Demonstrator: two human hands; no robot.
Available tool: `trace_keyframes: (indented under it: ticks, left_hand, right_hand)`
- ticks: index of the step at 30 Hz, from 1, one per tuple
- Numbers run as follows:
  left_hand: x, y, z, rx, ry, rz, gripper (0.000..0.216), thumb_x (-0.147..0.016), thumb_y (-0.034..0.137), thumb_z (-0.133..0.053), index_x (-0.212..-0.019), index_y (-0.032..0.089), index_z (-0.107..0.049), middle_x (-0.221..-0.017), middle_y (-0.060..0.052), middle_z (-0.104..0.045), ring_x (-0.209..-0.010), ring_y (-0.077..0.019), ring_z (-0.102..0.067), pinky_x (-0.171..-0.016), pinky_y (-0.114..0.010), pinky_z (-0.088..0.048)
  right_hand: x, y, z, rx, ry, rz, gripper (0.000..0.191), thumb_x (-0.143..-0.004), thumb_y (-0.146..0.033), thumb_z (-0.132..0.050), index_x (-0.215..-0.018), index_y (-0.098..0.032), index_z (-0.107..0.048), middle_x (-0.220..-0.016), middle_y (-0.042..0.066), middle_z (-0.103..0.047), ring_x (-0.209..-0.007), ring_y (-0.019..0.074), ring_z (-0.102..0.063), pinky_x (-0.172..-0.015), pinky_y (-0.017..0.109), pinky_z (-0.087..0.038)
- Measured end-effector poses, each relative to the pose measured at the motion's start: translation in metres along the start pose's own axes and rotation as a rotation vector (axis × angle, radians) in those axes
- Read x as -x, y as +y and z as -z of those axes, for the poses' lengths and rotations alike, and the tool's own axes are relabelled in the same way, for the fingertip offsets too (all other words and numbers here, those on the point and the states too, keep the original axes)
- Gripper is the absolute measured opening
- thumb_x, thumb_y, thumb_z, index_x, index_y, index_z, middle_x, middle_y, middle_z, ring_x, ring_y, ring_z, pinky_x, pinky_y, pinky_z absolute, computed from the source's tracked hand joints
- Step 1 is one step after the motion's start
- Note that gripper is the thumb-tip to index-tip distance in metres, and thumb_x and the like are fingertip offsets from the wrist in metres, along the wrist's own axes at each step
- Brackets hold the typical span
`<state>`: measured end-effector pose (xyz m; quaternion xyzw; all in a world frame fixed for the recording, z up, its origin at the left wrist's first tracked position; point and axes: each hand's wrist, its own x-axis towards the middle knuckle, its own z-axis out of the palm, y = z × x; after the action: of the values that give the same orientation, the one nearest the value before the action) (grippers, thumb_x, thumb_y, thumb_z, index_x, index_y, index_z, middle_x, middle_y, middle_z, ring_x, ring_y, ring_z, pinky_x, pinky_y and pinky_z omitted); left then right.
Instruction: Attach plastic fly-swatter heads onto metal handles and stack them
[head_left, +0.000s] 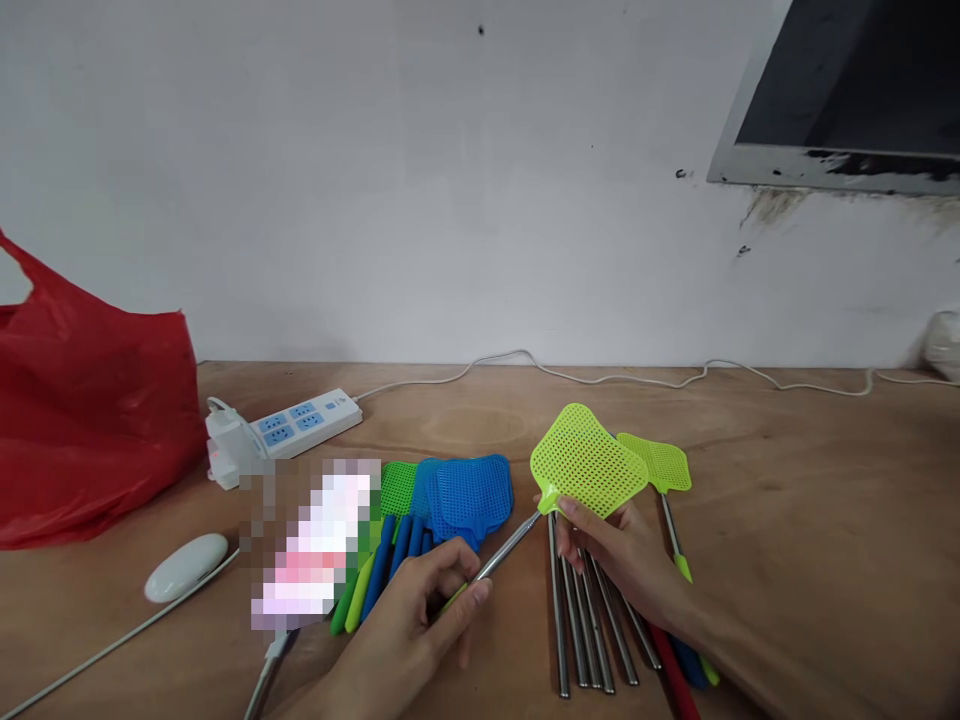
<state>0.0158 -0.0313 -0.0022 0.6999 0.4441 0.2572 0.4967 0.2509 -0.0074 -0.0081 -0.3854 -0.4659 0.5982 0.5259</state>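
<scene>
A yellow-green fly swatter [585,462] with a mesh head and metal rod is held between both hands, tilted above the table. My left hand [427,605] is closed around the lower rod and grip. At the neck of the mesh head, my right hand [611,550] pinches with thumb and fingers. Under and beside the right hand lie several bare metal rods [585,640]. Left of them sit blue swatter heads [472,495], a green swatter head [399,485] and several blue and green handles [379,565]. Another yellow-green swatter [664,465] lies to the right, partly behind my forearm.
A white power strip [307,425] stands at the back left, its cable [600,378] running along the wall. A red plastic bag [97,420], a white computer mouse [187,567] and a blurred-out phone-like screen [315,550] are on the left. A wall-mounted screen [855,90] hangs upper right.
</scene>
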Motion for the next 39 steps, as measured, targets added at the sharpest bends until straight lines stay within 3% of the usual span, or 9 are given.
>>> trace_keyframes:
  ticks: [4, 8, 13, 18, 22, 31, 36, 39]
  left_hand:
    - [-0.001, 0.004, -0.002, 0.047, -0.045, -0.017, 0.041, -0.097, 0.059, -0.045, -0.083, 0.022, -0.050, -0.052, 0.007, -0.053, -0.051, -0.0127, -0.041, -0.054, -0.025, -0.029]
    - [0.000, 0.003, -0.005, 0.030, -0.066, -0.056, 0.038, -0.100, 0.055, -0.044, -0.082, 0.022, -0.049, -0.050, 0.007, -0.054, -0.050, -0.0124, -0.043, -0.053, -0.025, -0.029]
    - [0.004, 0.014, -0.001, -0.063, -0.069, -0.088, 0.036, -0.102, 0.052, -0.042, -0.083, 0.022, -0.050, -0.055, 0.004, -0.063, -0.059, -0.0144, -0.052, -0.061, -0.025, -0.034]
    - [0.004, 0.014, 0.001, -0.020, -0.112, -0.046, 0.044, -0.099, 0.061, -0.040, -0.079, 0.023, -0.048, -0.050, 0.004, -0.058, -0.050, -0.0137, -0.049, -0.053, -0.024, -0.034]
    - [0.003, 0.002, -0.004, 0.084, -0.136, 0.046, 0.052, -0.094, 0.071, -0.039, -0.081, 0.022, -0.049, -0.049, 0.006, -0.052, -0.042, -0.0111, -0.041, -0.044, -0.021, -0.032]
    - [0.003, 0.008, -0.001, 0.032, -0.067, -0.012, 0.047, -0.095, 0.064, -0.047, -0.076, 0.021, -0.051, -0.047, 0.008, -0.049, -0.043, -0.0098, -0.040, -0.051, -0.023, -0.033]
    - [0.007, 0.007, 0.000, 0.005, -0.023, -0.020, 0.047, -0.094, 0.066, -0.046, -0.084, 0.021, -0.059, -0.053, 0.007, -0.049, -0.051, -0.0123, -0.047, -0.055, -0.024, -0.035]
    - [0.009, 0.005, 0.001, -0.080, 0.013, -0.025, 0.050, -0.093, 0.068, -0.046, -0.085, 0.022, -0.065, -0.065, 0.003, -0.055, -0.062, -0.0150, -0.051, -0.057, -0.025, -0.037]
  right_hand:
    - [0.000, -0.001, -0.002, 0.097, -0.022, 0.009, 0.028, -0.081, -0.046, -0.076, -0.090, -0.020, -0.074, -0.072, 0.002, -0.069, -0.058, 0.0130, -0.055, -0.051, 0.025, -0.042]
    - [0.004, 0.002, -0.011, 0.169, -0.026, -0.010, 0.031, -0.075, -0.052, -0.078, -0.079, -0.021, -0.077, -0.065, 0.002, -0.068, -0.050, 0.0125, -0.054, -0.048, 0.026, -0.043]
    - [0.009, 0.008, -0.018, 0.101, 0.082, 0.040, 0.031, -0.074, -0.050, -0.080, -0.073, -0.020, -0.076, -0.063, 0.003, -0.067, -0.052, 0.0134, -0.056, -0.047, 0.026, -0.046]
    - [-0.001, 0.002, -0.004, -0.031, 0.284, 0.157, 0.030, -0.067, -0.046, -0.088, -0.071, -0.018, -0.076, -0.063, 0.002, -0.065, -0.050, 0.0100, -0.052, -0.044, 0.022, -0.043]
    - [-0.010, -0.007, 0.007, -0.104, 0.321, 0.156, 0.031, -0.061, -0.043, -0.092, -0.069, -0.017, -0.076, -0.060, 0.001, -0.062, -0.051, 0.0098, -0.051, -0.043, 0.021, -0.042]
    - [-0.009, -0.010, 0.004, -0.214, 0.267, 0.092, 0.029, -0.072, -0.042, -0.085, -0.082, -0.016, -0.076, -0.064, 0.001, -0.064, -0.056, 0.0112, -0.053, -0.046, 0.021, -0.043]
    - [-0.014, -0.015, 0.010, -0.314, 0.348, 0.115, 0.024, -0.068, -0.033, -0.088, -0.073, -0.018, -0.070, -0.063, 0.000, -0.066, -0.055, 0.0105, -0.054, -0.046, 0.020, -0.044]
    - [-0.019, -0.020, 0.015, -0.343, 0.400, 0.157, 0.028, -0.067, -0.037, -0.089, -0.070, -0.019, -0.069, -0.060, -0.002, -0.064, -0.053, 0.0100, -0.053, -0.044, 0.019, -0.043]
